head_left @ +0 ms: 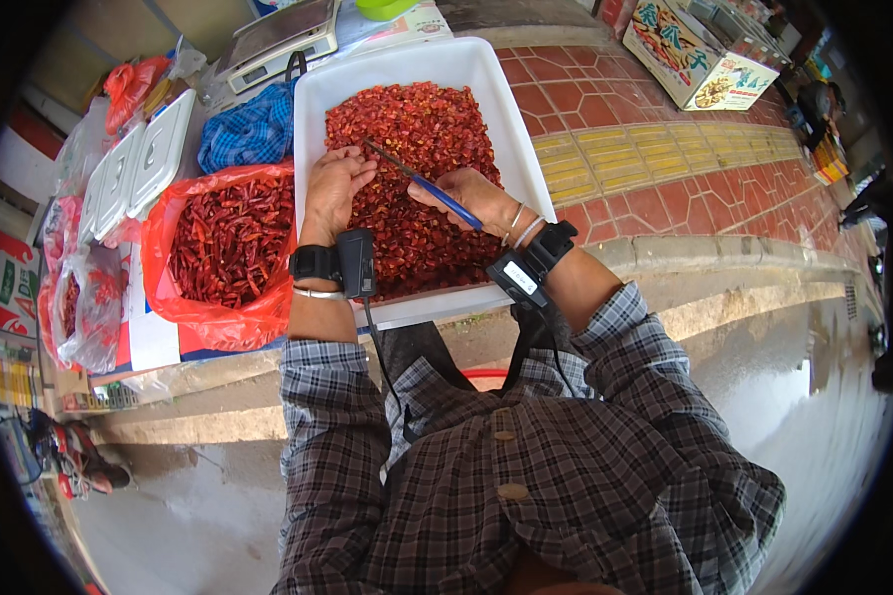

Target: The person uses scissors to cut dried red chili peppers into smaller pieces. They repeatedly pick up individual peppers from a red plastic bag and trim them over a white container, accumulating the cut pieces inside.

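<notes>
Cut dried red chili pieces (424,111) lie heaped in a deep white plastic tub (521,149) before me. Over the heap my right hand (472,197) grips scissors with a blue handle (446,201), their dark blades pointing up and left. My left hand (340,182) is at the tub's left side, close to the blade tips, fingers bent together; whether a small chili is between them cannot be told. Left of the tub, whole dried red chilies (231,238) fill an open red plastic bag (175,297).
A blue checked cloth (249,126), white lidded containers (160,152) and a flat weighing scale (279,44) stand behind the red bag. A clear bag (93,312) sits at the table's left end. Printed cartons (696,59) stand on the paving, upper right. People are at the far right.
</notes>
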Available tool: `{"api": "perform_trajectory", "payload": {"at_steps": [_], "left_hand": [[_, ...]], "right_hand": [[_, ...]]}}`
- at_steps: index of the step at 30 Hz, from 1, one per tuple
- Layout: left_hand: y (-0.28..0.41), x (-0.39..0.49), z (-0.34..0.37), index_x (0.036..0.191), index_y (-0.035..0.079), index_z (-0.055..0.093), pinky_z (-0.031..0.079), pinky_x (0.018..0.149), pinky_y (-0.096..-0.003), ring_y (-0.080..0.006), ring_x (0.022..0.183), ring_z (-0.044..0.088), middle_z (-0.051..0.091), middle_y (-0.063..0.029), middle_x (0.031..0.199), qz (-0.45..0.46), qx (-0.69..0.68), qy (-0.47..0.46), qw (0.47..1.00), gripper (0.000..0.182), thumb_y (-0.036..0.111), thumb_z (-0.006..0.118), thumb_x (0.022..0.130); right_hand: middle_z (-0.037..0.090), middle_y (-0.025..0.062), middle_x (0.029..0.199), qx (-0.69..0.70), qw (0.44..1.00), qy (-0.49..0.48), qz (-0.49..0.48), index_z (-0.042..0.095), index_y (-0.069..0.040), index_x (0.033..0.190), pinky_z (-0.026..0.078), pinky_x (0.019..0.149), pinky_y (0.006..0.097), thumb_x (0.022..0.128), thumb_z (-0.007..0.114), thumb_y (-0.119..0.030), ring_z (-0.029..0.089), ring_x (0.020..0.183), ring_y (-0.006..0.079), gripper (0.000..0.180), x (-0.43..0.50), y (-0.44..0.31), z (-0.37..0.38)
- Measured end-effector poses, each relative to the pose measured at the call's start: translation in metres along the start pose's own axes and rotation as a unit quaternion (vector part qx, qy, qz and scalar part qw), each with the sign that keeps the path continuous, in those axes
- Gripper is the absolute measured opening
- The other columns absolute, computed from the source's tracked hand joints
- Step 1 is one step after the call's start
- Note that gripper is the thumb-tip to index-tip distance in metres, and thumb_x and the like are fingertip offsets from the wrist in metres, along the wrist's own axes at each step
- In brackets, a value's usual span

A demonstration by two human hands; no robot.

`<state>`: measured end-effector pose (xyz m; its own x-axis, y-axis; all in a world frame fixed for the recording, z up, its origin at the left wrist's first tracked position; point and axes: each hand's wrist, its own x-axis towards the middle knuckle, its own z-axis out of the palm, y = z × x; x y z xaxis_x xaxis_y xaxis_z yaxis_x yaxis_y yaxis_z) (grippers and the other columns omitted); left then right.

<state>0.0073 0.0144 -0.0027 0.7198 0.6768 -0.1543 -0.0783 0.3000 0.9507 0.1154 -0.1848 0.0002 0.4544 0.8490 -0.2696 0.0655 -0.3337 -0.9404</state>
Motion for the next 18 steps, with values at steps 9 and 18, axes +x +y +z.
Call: {"api": "perform_trajectory", "payload": {"at_steps": [9, 18], "left_hand": [[0.013, -0.013, 0.001, 0.145, 0.003, 0.03, 0.053, 0.057, -0.0251, -0.0164, 0.067, 0.064, 0.065, -0.0133, 0.094, 0.026, 0.077, -0.035, 0.996, 0.057, 0.004, 0.052, 0.093], [0.016, -0.017, 0.005, 0.15, 0.001, 0.013, 0.048, 0.051, -0.0226, -0.0137, 0.061, 0.062, 0.068, -0.0127, 0.085, 0.023, 0.167, -0.134, 0.977, 0.075, 0.002, 0.055, 0.088]], "right_hand": [[0.058, 0.009, 0.081, -0.055, 0.997, -0.049, -0.01, 0.063, 0.001, 0.089, 0.044, 0.07, 0.0324, 0.067, 0.072, -0.072, 0.056, 0.08, 0.0185, 0.077, -0.001, -0.004, -0.001], [0.045, -0.0039, 0.059, -0.046, 0.996, -0.072, -0.036, 0.059, -0.01, 0.074, 0.032, 0.046, 0.0233, 0.079, 0.069, -0.062, 0.043, 0.051, 0.0068, 0.053, -0.008, -0.01, -0.004]]}}
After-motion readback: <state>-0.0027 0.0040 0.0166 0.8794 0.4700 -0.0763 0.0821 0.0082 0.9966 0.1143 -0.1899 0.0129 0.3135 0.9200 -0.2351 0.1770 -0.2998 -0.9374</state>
